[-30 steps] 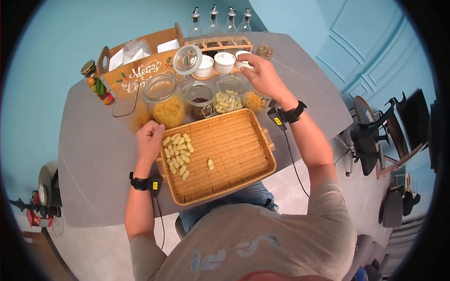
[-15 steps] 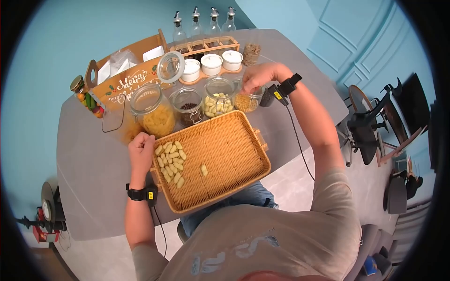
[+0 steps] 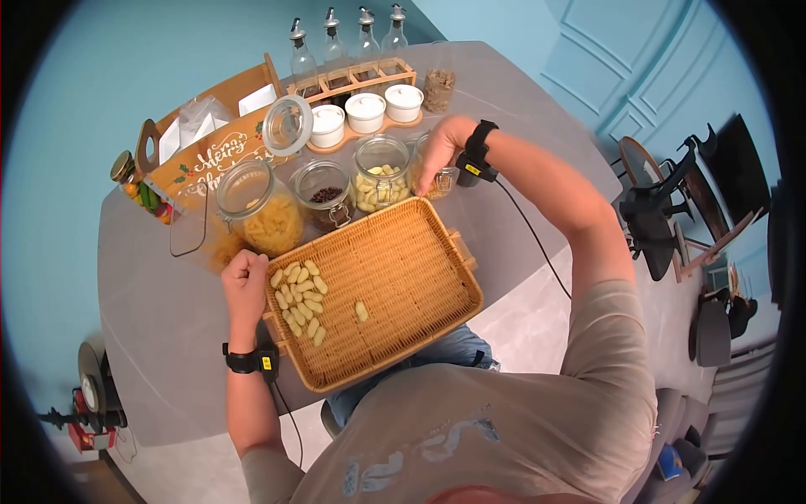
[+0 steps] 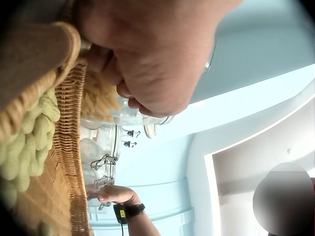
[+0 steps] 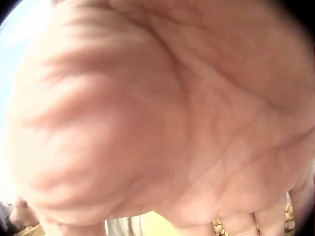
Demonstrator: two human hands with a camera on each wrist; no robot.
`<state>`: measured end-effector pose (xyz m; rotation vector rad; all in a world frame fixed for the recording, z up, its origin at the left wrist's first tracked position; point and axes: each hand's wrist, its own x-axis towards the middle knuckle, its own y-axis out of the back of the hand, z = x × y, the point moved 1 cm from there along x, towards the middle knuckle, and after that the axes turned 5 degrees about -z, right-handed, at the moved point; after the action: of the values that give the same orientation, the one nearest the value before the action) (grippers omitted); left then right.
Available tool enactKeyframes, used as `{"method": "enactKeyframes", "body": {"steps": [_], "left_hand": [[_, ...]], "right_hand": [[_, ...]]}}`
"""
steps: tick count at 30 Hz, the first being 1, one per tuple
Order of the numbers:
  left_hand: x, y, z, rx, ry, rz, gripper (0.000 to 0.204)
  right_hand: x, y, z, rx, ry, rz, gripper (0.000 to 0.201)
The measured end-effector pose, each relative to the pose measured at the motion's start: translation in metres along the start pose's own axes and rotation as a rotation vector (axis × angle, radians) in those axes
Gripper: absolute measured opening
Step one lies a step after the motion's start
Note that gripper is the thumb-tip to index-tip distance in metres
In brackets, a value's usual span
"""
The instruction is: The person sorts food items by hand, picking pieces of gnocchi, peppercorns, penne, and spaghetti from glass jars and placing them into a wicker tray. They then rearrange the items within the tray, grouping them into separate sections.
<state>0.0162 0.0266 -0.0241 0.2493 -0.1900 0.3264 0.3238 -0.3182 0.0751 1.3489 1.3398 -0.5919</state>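
Observation:
A wicker tray point(image 3: 399, 269) lies before the person, with a cluster of unshelled peanuts point(image 3: 295, 294) at its left end. One peanut point(image 3: 361, 312) is apart from them near the middle. At the far left corner my left hand point(image 3: 244, 281) holds the tray's rim, fingers curled; the left wrist view shows these fingers point(image 4: 123, 73) beside the woven edge. My right hand point(image 3: 445, 149) reaches down at the far right corner, fingers extended, partly covering a jar of yellow kernels point(image 3: 442, 182). Its palm point(image 5: 162, 113) fills the right wrist view. The jar of peanuts point(image 3: 382, 181) stands just left of that hand.
Behind the tray stand a pasta jar point(image 3: 267, 220) with its lid raised and a jar of dark beans point(image 3: 323, 197). Farther back are white lidded pots point(image 3: 365, 113), glass bottles in a wooden rack point(image 3: 353, 80), and a wooden crate point(image 3: 214, 160).
My right hand has come from the white pots at the back down to the tray's far right corner. The left hand stays at its corner; the whole head view has shifted slightly.

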Motion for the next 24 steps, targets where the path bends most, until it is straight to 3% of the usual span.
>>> {"method": "enactKeyframes", "body": {"steps": [3,6,9,12,18,24], "left_hand": [[-0.001,0.002,0.0,-0.012,0.016,-0.004,0.029],[-0.001,0.004,0.0,-0.004,0.022,-0.006,0.029],[-0.001,0.003,-0.001,0.009,0.007,-0.003,0.029],[0.0,0.004,-0.002,0.026,-0.018,-0.005,0.029],[0.001,0.004,-0.005,0.036,-0.033,-0.005,0.029],[0.002,0.004,-0.009,0.029,-0.035,-0.005,0.029]], "right_hand": [[0.02,0.013,0.007,-0.022,-0.084,-0.088,0.078],[0.022,0.016,0.009,-0.04,-0.083,-0.027,0.073],[0.027,0.018,0.021,0.193,0.039,-0.167,0.062],[0.027,0.027,0.027,0.228,0.117,-0.191,0.054],[0.001,0.025,0.027,0.361,0.314,-0.186,0.047],[-0.005,0.031,0.038,0.331,0.378,-0.023,0.028]]}}
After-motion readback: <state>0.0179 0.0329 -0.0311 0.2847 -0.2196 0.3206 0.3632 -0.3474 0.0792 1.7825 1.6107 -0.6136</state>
